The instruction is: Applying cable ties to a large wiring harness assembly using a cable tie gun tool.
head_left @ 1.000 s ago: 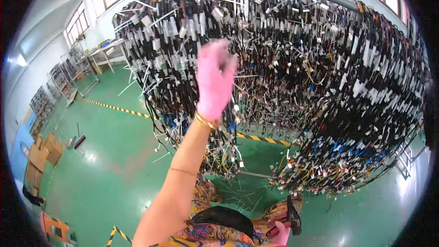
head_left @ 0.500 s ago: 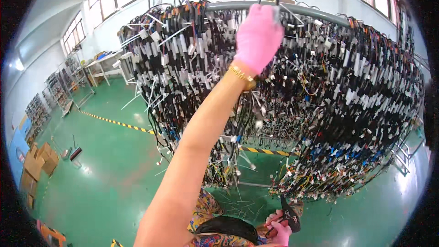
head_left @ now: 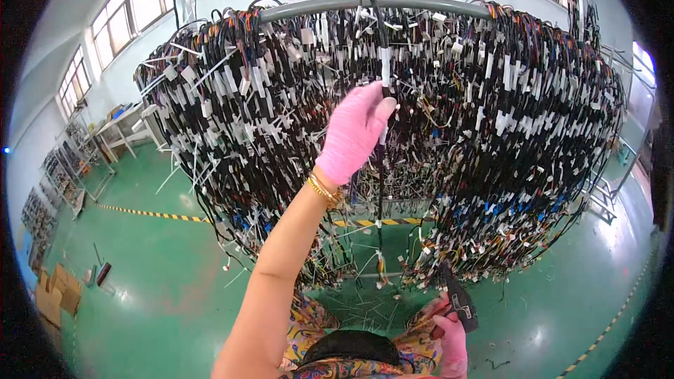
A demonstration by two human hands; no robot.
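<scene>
In a pink glove, my left hand (head_left: pixel 353 130) closes its thumb and fingers round a black wire harness (head_left: pixel 380 189). This harness loops over the grey rail (head_left: pixel 421 2) and hangs straight down in front of the others. It has a white sleeve (head_left: pixel 385 64) just above my fingers and connectors at its lower end. Low at the right, my gloved right hand (head_left: pixel 453 344) grips a black pistol-shaped hand tool (head_left: pixel 461 304), its nose pointing up toward the hanging wires. The tool's handle is partly hidden by my fingers.
Dense rows of hanging harnesses (head_left: pixel 519 126) fill both sides of the rail. Cut white strips (head_left: pixel 365 314) litter the green floor beneath. Cardboard boxes (head_left: pixel 60 295) and a broom (head_left: pixel 104 274) are at the left. Yellow-black tape (head_left: pixel 151 214) crosses the floor.
My left hand has come down from the top of the rail to the harness's upper part. The harness now hangs over the rail. My right hand still holds the tool low at the right.
</scene>
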